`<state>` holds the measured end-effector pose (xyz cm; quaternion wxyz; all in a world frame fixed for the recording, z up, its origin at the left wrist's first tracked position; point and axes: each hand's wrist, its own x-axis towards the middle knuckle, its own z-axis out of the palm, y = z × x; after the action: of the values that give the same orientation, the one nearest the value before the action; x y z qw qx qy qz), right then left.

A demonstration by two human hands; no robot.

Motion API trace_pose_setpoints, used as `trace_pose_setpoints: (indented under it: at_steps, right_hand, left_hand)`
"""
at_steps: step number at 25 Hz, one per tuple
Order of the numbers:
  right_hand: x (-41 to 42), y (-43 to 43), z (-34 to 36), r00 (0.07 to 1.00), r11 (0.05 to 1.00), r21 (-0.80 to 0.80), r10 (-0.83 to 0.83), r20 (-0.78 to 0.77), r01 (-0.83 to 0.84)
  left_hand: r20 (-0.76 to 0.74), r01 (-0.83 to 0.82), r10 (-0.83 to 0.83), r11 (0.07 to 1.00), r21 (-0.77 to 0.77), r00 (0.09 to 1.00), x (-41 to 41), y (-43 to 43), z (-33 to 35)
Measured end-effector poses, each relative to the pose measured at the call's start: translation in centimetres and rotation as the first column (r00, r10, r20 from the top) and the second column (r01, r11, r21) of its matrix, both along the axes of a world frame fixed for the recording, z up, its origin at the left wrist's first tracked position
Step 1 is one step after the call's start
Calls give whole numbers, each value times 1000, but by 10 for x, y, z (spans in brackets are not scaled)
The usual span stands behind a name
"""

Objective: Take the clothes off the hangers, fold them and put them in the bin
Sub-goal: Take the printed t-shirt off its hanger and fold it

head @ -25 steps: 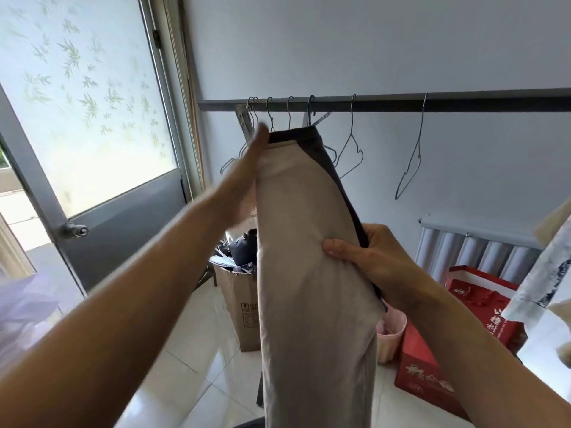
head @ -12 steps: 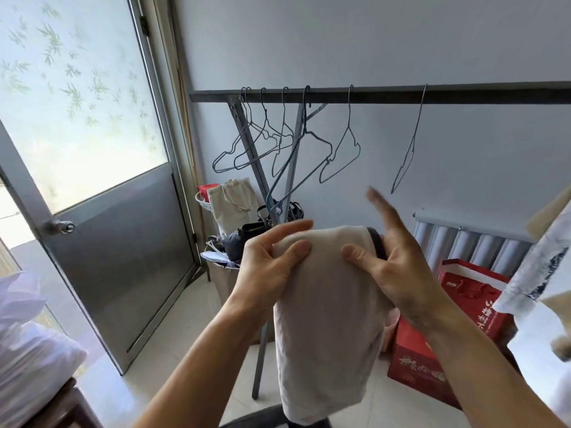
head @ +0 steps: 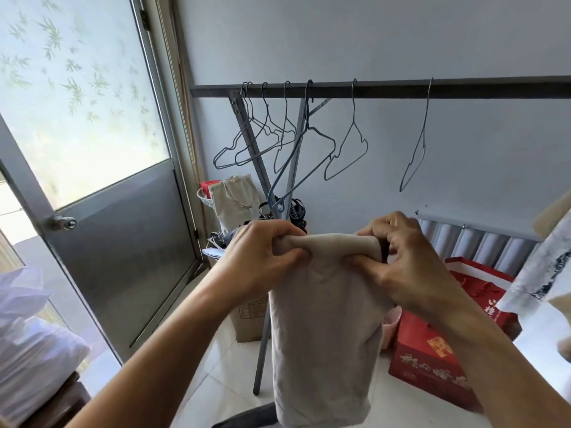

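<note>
A beige garment with a dark inner edge hangs folded lengthwise in front of me, off its hanger. My left hand pinches its top left corner and my right hand pinches the top right corner, both at chest height. Above and behind them, a dark rail carries several bare wire hangers. One blue hanger hangs tilted, just above my hands. A white printed garment shows at the right edge. No bin is clearly in view.
The rack's grey legs stand behind the garment. On the floor are a cardboard box, a canvas bag, a pink basket and red gift boxes. A metal door is left, white bedding lower left.
The garment came off the tilted hanger and dropped from rail height to chest height. Both hands shifted to pinch its top corners, the right hand closing from spread fingers.
</note>
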<state>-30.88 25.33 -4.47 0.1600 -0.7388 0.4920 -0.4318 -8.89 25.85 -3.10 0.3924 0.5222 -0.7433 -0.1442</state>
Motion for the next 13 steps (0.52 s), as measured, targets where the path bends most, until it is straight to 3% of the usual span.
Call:
trace_pose_setpoints:
  at_steps: [2,3,5,7,8,10,13]
  right_hand:
    - [-4,-1,2,973,987,90,115,201,-135]
    - [-3,-2,4,934,970,111,171,312,-215]
    - [2,-6,6,887,964,82,195,419,-252]
    - [8,-11,9,865,977,34,172,471,-212]
    - [10,-13,10,847,980,27,159,507,-199]
    - [12,-19,10,817,982,46,126,563,-183]
    - [8,-26,11,742,971,119,77,666,-208]
  left_hand:
    - [-117,14,-9,999,40,993,8,-5,5]
    - [-248,34,-16,997,71,969,10,-7,6]
    - [-592,182,-65,973,141,803,9,-11,-1]
    - [-809,398,-85,897,192,582,2,-11,-18]
    - [-839,470,-87,857,211,537,-1,-9,-29]
    - [-811,510,-89,815,274,578,-5,-4,-44]
    - [-783,407,19,846,344,622,-11,0,-48]
